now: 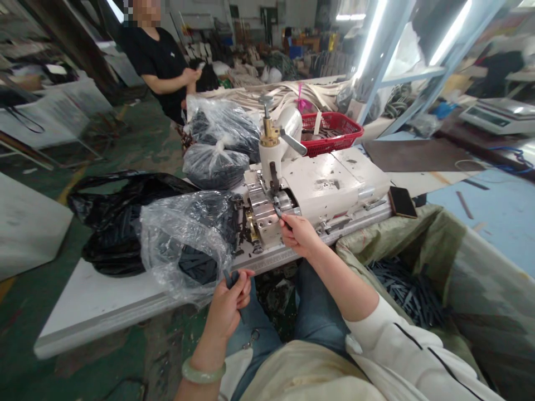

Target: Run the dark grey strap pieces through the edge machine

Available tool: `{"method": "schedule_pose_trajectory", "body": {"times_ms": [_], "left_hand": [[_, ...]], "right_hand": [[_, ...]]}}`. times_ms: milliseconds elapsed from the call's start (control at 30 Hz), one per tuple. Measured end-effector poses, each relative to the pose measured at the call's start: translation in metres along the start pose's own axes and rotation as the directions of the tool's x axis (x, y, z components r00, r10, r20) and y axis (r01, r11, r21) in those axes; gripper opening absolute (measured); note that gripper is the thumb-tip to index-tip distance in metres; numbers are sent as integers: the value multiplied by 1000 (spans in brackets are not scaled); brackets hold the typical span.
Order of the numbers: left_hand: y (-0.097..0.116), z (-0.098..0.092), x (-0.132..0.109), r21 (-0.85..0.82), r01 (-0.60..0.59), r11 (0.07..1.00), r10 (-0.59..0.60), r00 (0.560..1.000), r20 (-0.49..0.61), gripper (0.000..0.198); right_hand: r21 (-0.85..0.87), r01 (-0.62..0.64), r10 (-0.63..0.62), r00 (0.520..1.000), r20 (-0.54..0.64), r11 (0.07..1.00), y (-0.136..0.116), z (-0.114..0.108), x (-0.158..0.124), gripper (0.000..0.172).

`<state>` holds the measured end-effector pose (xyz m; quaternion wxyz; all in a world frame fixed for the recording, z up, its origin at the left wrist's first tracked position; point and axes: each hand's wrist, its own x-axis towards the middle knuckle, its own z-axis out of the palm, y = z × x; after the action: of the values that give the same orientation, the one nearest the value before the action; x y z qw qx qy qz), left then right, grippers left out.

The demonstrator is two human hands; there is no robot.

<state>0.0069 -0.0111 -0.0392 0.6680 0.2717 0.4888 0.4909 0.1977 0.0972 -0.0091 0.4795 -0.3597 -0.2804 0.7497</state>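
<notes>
My right hand (pixel 300 235) pinches the end of a small dark strip (pixel 277 211) at the metal work plate of a white skiving machine (pixel 340 178), just below its presser foot. Closed around several dark strips (pixel 228 278), my left hand (pixel 229 306) is held low in front of the table edge. Beside it lies an opened clear plastic bag (pixel 179 231) with more dark strips inside. To the right of my legs, an open green woven sack (pixel 434 234) contains a heap of similar strips (pixel 407 289).
A black plastic bag (pixel 112 245) and tied clear bags (pixel 217 167) stand on the left. Behind the machine sits a red basket (pixel 334 147); a phone (pixel 402 201) lies at its right end. A person (pixel 161 61) in black stands beyond the table.
</notes>
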Motion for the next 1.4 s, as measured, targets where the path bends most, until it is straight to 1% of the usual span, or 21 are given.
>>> {"method": "schedule_pose_trajectory", "body": {"times_ms": [167,267,333,400,467,533,567,600,633,667,700,800,833,867,933,1033,1167,1233,1300,1333,1400], "left_hand": [[1,-1,0,-20,6,1000,-6,1000,-20,30],[1,-2,1,-45,21,999,-22,1000,-2,31],[2,-1,1,-98,45,994,-42,999,33,36],[5,1,1,-194,85,977,-66,993,99,44],[9,5,0,-299,142,944,-91,980,176,53],[11,11,0,-379,204,903,-116,963,241,59],[11,14,1,-405,232,884,-128,955,268,59],[11,18,2,-425,257,868,-140,947,288,57],[9,22,3,-437,276,856,-150,942,301,53],[6,26,4,-443,285,850,-155,939,306,47],[3,30,6,-444,282,851,-153,940,304,39],[-11,42,9,-414,228,881,-127,958,257,25],[-15,46,9,-393,206,896,-120,966,231,22],[-19,49,9,-368,184,911,-114,972,203,20],[-23,52,5,-314,137,939,-90,983,160,21],[-21,50,-2,-245,66,967,-37,992,122,25],[-9,32,-5,-221,8,975,2,999,47,31],[-3,19,-4,-178,-73,981,67,997,-38,32],[2,7,-2,-70,-67,995,63,996,-58,36],[4,3,-2,6,-2,1000,2,1000,-19,40],[7,-4,-3,184,182,966,-206,971,120,47]], "right_hand": [[108,16,-4,994,-110,994,-3,2,4,30],[161,137,-106,976,-189,977,-9,-9,-5,30],[179,257,-207,944,-256,950,-17,-30,-22,29],[192,415,-326,870,-369,889,-25,-67,-52,27],[204,609,-428,722,-543,767,-31,-114,-92,29],[184,736,-428,557,-712,651,-30,-160,-134,57],[165,758,-415,510,-753,631,-28,-178,-152,68],[150,756,-397,488,-777,637,-23,-190,-167,73],[135,733,-385,493,-780,667,-17,-195,-178,72],[122,687,-371,524,-767,717,-9,-193,-184,66],[115,611,-348,584,-733,783,0,-184,-186,57],[74,214,-153,862,-483,974,33,-128,-168,33],[23,65,-53,935,-351,998,45,-105,-157,32],[-54,-56,44,977,-210,997,57,-82,-146,33],[-252,-132,131,991,-24,959,77,-45,-127,36],[-439,-106,164,982,96,892,97,-15,-108,40],[-455,-133,230,959,165,880,99,-12,-102,45],[-524,-79,207,960,191,848,93,-17,-104,45],[-678,125,40,974,223,725,85,-23,-106,38],[-756,248,-79,964,253,606,81,-26,-106,33],[-847,432,-274,894,355,309,73,-35,-107,26]]}}
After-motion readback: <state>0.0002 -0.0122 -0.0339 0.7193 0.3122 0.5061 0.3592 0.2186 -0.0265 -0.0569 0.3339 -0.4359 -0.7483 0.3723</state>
